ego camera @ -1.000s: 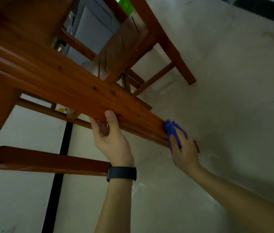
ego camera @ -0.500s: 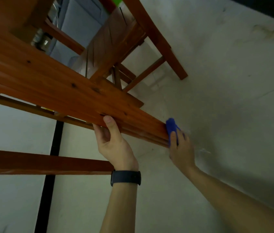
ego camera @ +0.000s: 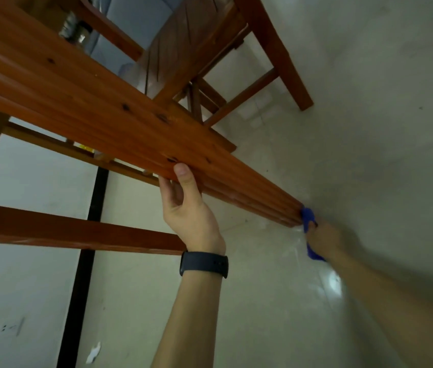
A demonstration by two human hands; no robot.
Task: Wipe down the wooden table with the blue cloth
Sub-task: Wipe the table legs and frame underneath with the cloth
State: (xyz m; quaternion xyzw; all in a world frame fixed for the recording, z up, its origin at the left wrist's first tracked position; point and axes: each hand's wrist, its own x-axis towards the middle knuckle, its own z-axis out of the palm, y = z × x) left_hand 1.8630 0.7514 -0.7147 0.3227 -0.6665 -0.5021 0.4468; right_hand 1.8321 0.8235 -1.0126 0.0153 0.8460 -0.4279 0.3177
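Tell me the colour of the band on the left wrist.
Black, or a very dark shade; the band shows clearly in the head view.

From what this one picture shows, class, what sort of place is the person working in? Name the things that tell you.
Probably an indoor dining or living room. A wooden table stands on a pale tiled floor, with a wooden chair tucked beside it. The right hand wipes the table's edge with a blue cloth.

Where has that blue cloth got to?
In the head view, right of centre, the blue cloth is bunched in the right hand, pressed against the end of the wooden table's edge.
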